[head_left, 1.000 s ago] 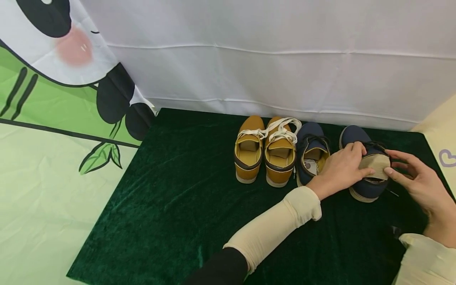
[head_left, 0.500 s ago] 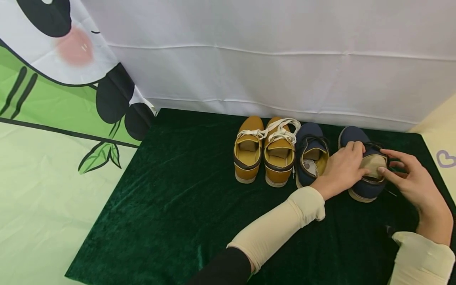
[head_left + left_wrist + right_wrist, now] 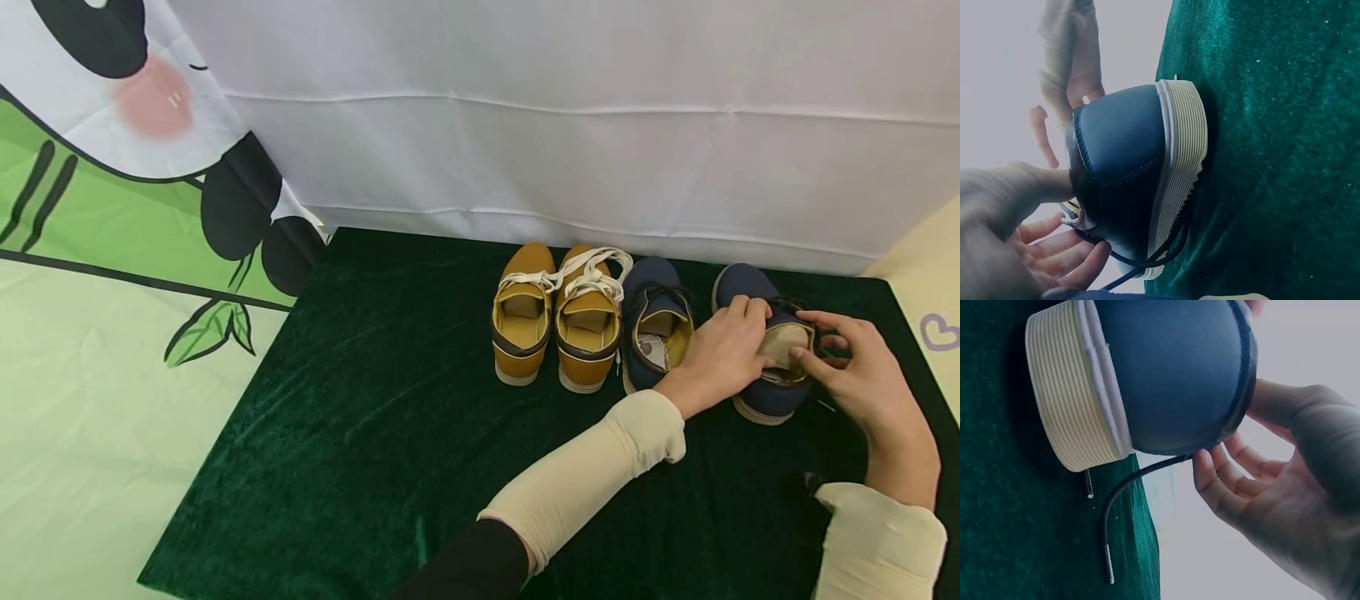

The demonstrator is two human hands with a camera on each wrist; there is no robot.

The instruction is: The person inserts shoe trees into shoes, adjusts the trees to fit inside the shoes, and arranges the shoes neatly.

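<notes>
A navy lace-up shoe (image 3: 761, 398) stands at the right end of a row, its heel toward me. From its left side my left hand (image 3: 716, 354) grips the collar, with the thumb at the opening and the fingers along the outer side. On the opposite side my right hand (image 3: 862, 367) pinches the collar, thumb inside the rim. Between both thumbs a beige flap (image 3: 784, 343) lies in the opening. A dark shoelace (image 3: 1116, 487) hangs beside the heel in the right wrist view. The ribbed cream sole (image 3: 1188, 125) rests on green cloth.
Left of my left hand stands the other navy shoe (image 3: 654, 275), with a white label inside. Two tan shoes (image 3: 521, 367) with white laces stand further left. Dark green velvet cloth (image 3: 337, 417) lies beneath, against a white hanging cloth (image 3: 480, 150).
My right hand has shifted slightly left, its thumb further over the opening. The beige flap sits a little lower inside the shoe. My left hand keeps its grip.
</notes>
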